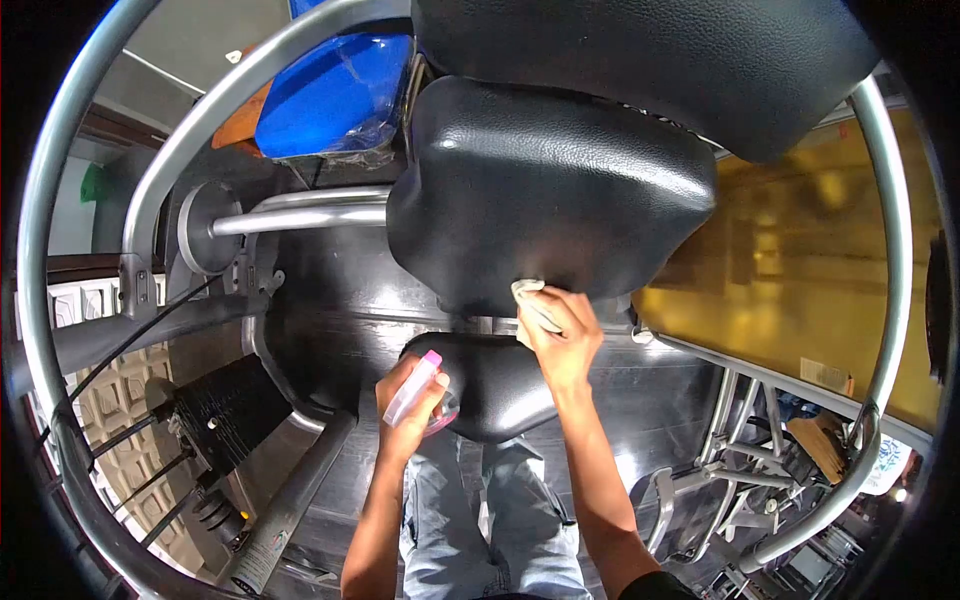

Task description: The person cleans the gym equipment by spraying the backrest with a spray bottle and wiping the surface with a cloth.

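Observation:
My right hand (562,335) is closed around a pale cloth (538,305), which lies against the lower front edge of a black padded seat (560,200). Wrapped in my left hand (408,400) is a spray bottle (412,392) with a pink nozzle and a whitish top; the fingers hide part of its body. The bottle is over a smaller black pad (500,385) just in front of my legs. Above the seat, a large black padded backrest (640,60) fills the top of the view.
Curved silver tubes (888,250) frame both sides. A blue plastic-wrapped seat (335,95) stands at upper left, with a black weight stack (225,415) below it. On the right are a yellowish panel (800,270) and more metal frames (740,480).

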Motion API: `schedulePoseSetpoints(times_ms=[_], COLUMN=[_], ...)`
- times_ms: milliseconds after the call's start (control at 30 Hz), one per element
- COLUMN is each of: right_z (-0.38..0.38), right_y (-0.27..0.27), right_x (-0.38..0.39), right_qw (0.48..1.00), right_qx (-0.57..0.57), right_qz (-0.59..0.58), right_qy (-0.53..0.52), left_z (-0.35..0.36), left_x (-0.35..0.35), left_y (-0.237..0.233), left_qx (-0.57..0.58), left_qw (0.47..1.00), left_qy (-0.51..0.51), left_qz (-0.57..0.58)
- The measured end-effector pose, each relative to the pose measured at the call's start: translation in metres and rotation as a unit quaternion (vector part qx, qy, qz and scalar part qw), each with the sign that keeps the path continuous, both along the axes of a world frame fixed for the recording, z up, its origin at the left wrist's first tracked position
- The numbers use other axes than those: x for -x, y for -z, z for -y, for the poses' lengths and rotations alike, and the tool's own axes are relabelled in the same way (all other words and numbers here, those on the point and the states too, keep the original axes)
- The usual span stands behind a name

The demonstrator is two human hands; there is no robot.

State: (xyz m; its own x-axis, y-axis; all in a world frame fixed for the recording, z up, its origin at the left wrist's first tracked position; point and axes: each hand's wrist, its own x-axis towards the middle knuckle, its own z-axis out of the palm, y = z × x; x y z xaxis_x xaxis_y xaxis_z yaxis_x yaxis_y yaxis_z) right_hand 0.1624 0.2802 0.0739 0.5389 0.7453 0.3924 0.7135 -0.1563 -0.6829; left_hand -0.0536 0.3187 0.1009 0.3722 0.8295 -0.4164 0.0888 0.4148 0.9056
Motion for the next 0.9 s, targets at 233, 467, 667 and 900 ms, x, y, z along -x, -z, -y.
schedulePoseSetpoints(times_ms=[233,467,667,900], right_z=[0.014,-0.023,-0.001,-0.018], right_y=[0.026,-0.043,0.027,-0.021], right_x=[0.010,0.012,0.027,0.027], right_qw=[0.995,0.997,0.995,0.990], right_qx=[0.028,-0.012,0.040,-0.011], right_qz=[-0.087,-0.031,-0.087,-0.100], right_qy=[0.048,0.071,0.009,0.103], left_z=[-0.002,-0.002,0.002,0.007], left_x=[0.007,0.010,0.010,0.017], left_y=[-0.004,-0.009,-0.014,-0.008], left_qx=[0.014,0.007,0.009,0.004], left_qw=[1.000,1.000,0.999,1.000], left_qy=[0.002,-0.016,-0.036,-0.027], left_qz=[0.012,0.020,0.015,0.015])
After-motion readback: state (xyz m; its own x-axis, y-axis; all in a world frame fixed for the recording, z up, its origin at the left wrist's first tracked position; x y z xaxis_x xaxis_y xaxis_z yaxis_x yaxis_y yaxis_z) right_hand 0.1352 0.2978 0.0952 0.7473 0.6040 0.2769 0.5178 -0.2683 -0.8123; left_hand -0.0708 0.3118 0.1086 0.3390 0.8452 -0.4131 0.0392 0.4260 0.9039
